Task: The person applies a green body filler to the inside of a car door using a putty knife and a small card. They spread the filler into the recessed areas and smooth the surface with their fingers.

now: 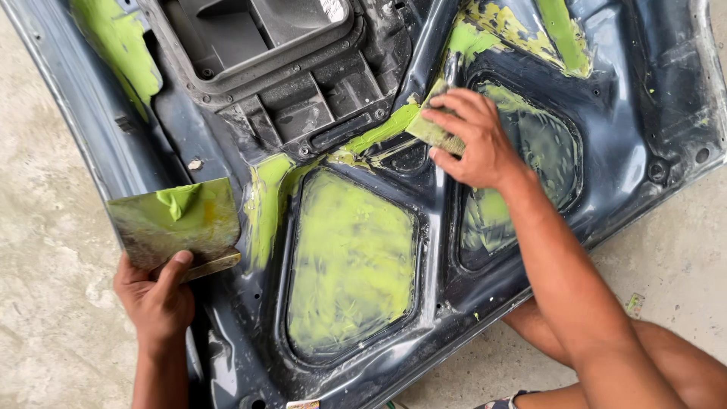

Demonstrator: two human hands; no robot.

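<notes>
On the dark car panel [644, 151], the right hand [473, 140] presses a small spreader [433, 130] flat under its fingers, its blade pointing left along the green filler streak [379, 135]; the left hand [155, 295] pinches a filler-loaded board [178, 220], well apart.

An auto-body workshop: putty-smeared car panel [363, 227] lying on bare concrete floor [45, 227].

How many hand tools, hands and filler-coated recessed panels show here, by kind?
Hands: 2, left hand and right hand
Filler tools: 2, metal mixing board and small spreader
Green-coated recesses in the car panel: 2, and
Total: 6
</notes>
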